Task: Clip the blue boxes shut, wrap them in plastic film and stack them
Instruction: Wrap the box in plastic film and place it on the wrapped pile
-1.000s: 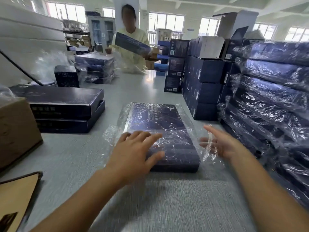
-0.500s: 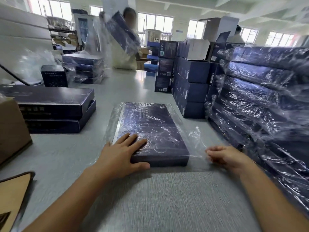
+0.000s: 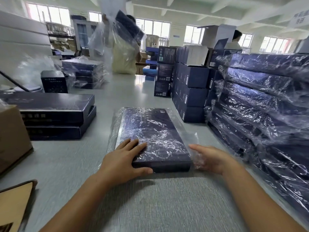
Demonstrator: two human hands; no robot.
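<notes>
Left hand (image 3: 124, 162) grip: fingers spread flat on the film-wrapped blue box (image 3: 153, 136) (lying on the table (image 3: 167, 206)). Right hand (image 3: 212, 159), closed earlier, now opens into the loose plastic film (image 3: 194, 148) beside it.

The stack (image 3: 267, 104) is cut off at the right edge; the carton (image 3: 11, 136) at the left.

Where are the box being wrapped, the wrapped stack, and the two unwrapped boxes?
box being wrapped (image 3: 150, 131), head view, top face.
wrapped stack (image 3: 260, 104), head view, film-covered side.
unwrapped boxes (image 3: 46, 102), head view, upper lid.
</notes>
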